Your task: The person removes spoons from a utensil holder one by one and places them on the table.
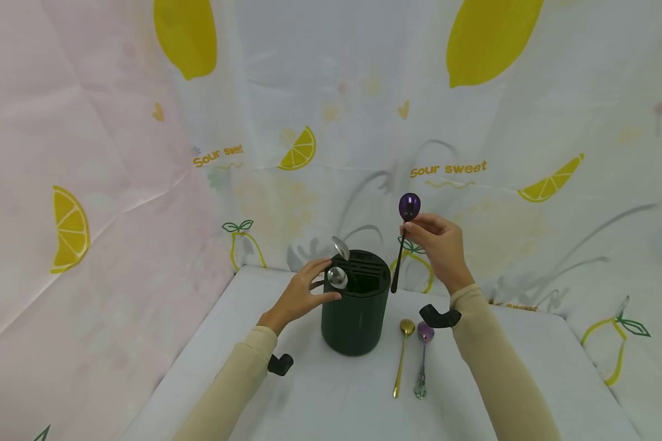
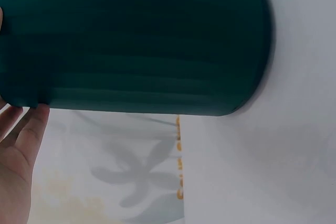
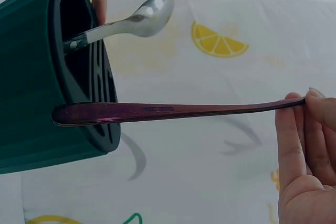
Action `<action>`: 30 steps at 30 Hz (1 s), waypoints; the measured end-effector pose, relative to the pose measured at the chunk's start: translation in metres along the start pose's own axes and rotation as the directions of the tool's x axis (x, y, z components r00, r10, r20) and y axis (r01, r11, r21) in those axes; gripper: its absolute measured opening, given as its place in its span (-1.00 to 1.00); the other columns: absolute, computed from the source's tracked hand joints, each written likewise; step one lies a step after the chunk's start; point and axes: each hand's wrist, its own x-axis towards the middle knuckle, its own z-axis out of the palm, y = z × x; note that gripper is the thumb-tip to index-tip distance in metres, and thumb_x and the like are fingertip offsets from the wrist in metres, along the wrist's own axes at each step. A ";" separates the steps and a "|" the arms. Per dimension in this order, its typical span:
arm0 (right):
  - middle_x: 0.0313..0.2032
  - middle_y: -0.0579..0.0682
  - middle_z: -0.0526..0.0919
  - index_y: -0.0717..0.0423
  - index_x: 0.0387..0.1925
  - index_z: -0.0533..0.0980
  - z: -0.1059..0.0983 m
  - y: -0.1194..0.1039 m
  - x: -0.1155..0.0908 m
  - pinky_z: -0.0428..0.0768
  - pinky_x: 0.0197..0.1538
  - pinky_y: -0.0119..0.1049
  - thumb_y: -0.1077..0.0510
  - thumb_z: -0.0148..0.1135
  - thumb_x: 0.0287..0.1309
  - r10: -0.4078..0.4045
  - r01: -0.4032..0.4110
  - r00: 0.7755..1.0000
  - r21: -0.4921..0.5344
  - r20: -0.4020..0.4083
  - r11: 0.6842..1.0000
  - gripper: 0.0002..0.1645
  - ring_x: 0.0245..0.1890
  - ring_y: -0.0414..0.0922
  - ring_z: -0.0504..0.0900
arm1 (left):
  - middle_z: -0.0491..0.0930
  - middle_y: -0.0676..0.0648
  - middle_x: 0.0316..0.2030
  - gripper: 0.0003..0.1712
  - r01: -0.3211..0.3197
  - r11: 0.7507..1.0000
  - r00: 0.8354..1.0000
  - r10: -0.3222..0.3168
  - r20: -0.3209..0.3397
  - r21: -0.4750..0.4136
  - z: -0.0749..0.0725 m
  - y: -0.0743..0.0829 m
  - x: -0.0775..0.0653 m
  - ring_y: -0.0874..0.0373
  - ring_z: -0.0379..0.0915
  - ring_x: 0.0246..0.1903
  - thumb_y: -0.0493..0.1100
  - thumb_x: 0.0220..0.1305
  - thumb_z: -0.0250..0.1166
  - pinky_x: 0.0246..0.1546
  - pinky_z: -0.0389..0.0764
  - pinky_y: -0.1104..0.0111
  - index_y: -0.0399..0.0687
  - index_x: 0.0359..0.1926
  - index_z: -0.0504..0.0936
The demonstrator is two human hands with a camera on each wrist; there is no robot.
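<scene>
A dark green utensil holder (image 1: 353,327) with a slotted top stands upright on the table. My left hand (image 1: 300,293) grips its upper rim, thumb in front and fingers behind; the left wrist view shows fingertips against the green wall (image 2: 136,45). Two silver spoons (image 1: 338,277) stick out of the holder, bowls up. To the right of the holder, my right hand (image 1: 438,248) pinches a dark purple spoon (image 1: 409,207) just below its bowl. Its handle (image 3: 173,110) hangs down, the end beside the holder's rim and apart from the table.
On the white table (image 1: 336,404), a gold spoon (image 1: 403,352) and a purple spoon with an ornate silvery handle (image 1: 423,355) lie side by side, right of the holder. A lemon-print cloth (image 1: 331,92) hangs behind the table.
</scene>
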 end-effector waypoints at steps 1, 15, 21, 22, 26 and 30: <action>-0.31 0.17 0.72 0.54 -0.15 0.52 -0.003 0.001 -0.002 0.68 -0.03 -0.16 0.41 0.33 0.13 0.006 -0.006 1.000 -0.007 -0.011 1.000 -0.72 -0.26 0.00 0.72 | 0.23 0.00 0.36 -0.04 -0.003 1.000 1.000 0.003 0.001 0.000 0.000 0.000 0.000 0.05 0.25 0.30 0.12 0.09 0.47 0.12 0.57 0.24 -0.01 0.44 0.26; -0.35 0.17 0.73 0.61 -0.19 0.51 -0.054 0.023 -0.029 0.68 -0.04 -0.13 0.50 0.26 0.13 0.054 -0.050 0.995 0.050 -0.084 0.998 -0.79 -0.29 0.02 0.73 | 0.25 -0.05 0.36 -0.06 0.029 0.998 1.000 -0.029 -0.003 -0.051 -0.001 0.004 0.000 0.00 0.25 0.30 0.04 0.06 0.51 0.13 0.56 0.10 -0.01 0.42 0.30; -0.33 0.16 0.73 0.56 -0.19 0.52 -0.069 0.027 -0.043 0.68 -0.06 -0.18 0.48 0.25 0.16 0.120 -0.114 0.986 0.055 -0.118 0.992 -0.82 -0.29 -0.01 0.74 | 0.23 0.05 0.36 -0.04 0.048 0.999 0.999 -0.048 0.002 -0.021 -0.003 0.006 0.000 0.12 0.25 0.30 0.13 0.06 0.48 0.14 0.55 0.23 0.07 0.43 0.28; -0.33 0.16 0.73 0.55 -0.19 0.52 -0.071 0.028 -0.045 0.68 -0.05 -0.18 0.49 0.25 0.16 0.131 -0.125 0.984 0.059 -0.124 0.990 -0.82 -0.28 -0.01 0.74 | 0.24 0.05 0.35 -0.04 0.048 0.999 0.999 -0.048 0.003 -0.016 -0.002 0.006 0.000 0.12 0.25 0.30 0.14 0.06 0.48 0.14 0.55 0.24 0.07 0.44 0.28; -0.31 0.14 0.73 0.50 -0.20 0.53 -0.081 0.033 -0.051 0.66 -0.03 -0.18 0.47 0.25 0.18 0.165 -0.161 0.977 0.043 -0.138 0.986 -0.85 -0.27 -0.03 0.74 | 0.24 0.06 0.35 -0.03 0.046 0.999 0.999 -0.046 0.005 -0.006 -0.003 0.007 0.000 0.12 0.25 0.30 0.17 0.06 0.47 0.13 0.55 0.26 0.06 0.44 0.28; -0.31 0.12 0.74 0.48 -0.20 0.55 -0.091 0.041 -0.059 0.65 -0.01 -0.20 0.45 0.24 0.19 0.194 -0.191 0.970 0.034 -0.146 0.981 -0.85 -0.25 -0.04 0.74 | 0.24 0.05 0.35 -0.03 0.041 0.999 0.999 -0.041 0.005 -0.004 -0.002 0.006 -0.001 0.11 0.25 0.30 0.17 0.06 0.47 0.13 0.55 0.24 0.03 0.44 0.28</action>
